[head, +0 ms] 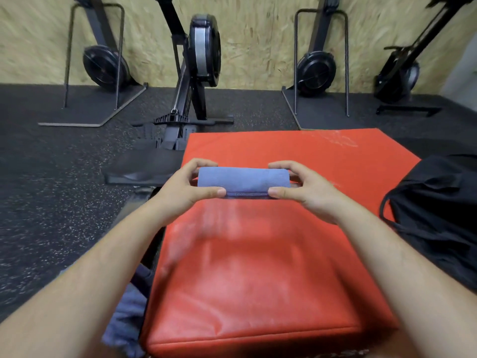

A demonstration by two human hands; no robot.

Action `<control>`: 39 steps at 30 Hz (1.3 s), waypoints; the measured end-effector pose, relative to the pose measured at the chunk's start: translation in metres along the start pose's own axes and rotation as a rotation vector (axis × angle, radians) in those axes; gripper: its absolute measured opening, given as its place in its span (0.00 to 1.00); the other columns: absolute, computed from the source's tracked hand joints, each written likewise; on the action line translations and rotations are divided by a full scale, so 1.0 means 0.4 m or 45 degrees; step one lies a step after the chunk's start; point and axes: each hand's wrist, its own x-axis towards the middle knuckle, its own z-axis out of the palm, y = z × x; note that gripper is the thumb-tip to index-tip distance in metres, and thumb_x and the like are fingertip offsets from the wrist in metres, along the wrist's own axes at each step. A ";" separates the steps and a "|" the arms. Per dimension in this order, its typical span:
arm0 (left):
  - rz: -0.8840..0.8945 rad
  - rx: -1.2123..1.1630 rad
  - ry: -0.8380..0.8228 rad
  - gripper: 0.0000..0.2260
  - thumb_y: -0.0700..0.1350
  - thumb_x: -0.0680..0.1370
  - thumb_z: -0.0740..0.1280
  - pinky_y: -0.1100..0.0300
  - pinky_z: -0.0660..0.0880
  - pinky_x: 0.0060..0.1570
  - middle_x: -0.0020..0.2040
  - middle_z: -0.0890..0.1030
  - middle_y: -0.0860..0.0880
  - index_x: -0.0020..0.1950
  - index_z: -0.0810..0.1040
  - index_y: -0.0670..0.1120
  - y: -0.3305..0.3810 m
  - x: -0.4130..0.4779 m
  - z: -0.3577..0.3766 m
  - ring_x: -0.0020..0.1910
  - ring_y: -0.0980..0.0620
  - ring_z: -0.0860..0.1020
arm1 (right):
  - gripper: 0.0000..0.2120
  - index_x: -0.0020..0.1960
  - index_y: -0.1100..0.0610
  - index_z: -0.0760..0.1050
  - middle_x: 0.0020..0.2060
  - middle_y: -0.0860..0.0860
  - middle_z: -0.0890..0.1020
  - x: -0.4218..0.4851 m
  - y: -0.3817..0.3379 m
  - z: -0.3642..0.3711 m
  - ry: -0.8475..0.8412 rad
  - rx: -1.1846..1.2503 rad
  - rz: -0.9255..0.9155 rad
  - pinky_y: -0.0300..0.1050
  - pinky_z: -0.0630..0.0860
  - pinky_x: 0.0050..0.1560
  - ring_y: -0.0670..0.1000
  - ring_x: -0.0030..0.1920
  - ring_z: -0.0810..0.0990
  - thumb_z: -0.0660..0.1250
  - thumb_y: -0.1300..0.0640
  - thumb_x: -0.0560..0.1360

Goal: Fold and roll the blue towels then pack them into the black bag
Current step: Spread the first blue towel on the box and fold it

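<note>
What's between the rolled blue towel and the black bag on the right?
In the head view, only the right hand, gripping one end of the rolled blue towel, and a bare stretch of red pad lie before the black bag.

Even, fairly bright indoor light, with no hard shadows. A pale, hazy sheen lies on the red padded worktop (258,267) toward 6 o'clock. The picture is sharpest at the centre, on the blue towel (244,180). Motion blur smears the chipboard wall (258,47) and rowing machines (204,50) at 12 o'clock. Wide-angle distortion bows the edges.
</note>
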 end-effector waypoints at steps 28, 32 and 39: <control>-0.384 -0.729 0.284 0.19 0.45 0.78 0.70 0.49 0.80 0.43 0.55 0.83 0.37 0.66 0.72 0.40 0.007 0.037 0.053 0.46 0.42 0.83 | 0.21 0.67 0.49 0.66 0.63 0.49 0.74 0.070 -0.006 0.301 0.367 -0.086 -0.356 0.46 0.77 0.62 0.49 0.63 0.76 0.67 0.59 0.77; -0.339 -0.811 0.326 0.15 0.41 0.79 0.68 0.48 0.80 0.48 0.55 0.82 0.36 0.64 0.70 0.41 0.008 0.047 0.049 0.46 0.43 0.83 | 0.18 0.67 0.42 0.63 0.54 0.49 0.82 0.113 -0.054 0.308 0.122 0.349 0.177 0.58 0.81 0.57 0.52 0.52 0.84 0.64 0.53 0.81; -0.182 -0.479 0.366 0.17 0.54 0.78 0.70 0.46 0.77 0.61 0.62 0.81 0.46 0.65 0.76 0.53 -0.037 0.103 0.000 0.60 0.46 0.81 | 0.17 0.65 0.54 0.70 0.51 0.58 0.85 0.246 -0.062 0.353 0.244 0.358 0.180 0.53 0.84 0.48 0.55 0.47 0.86 0.64 0.63 0.77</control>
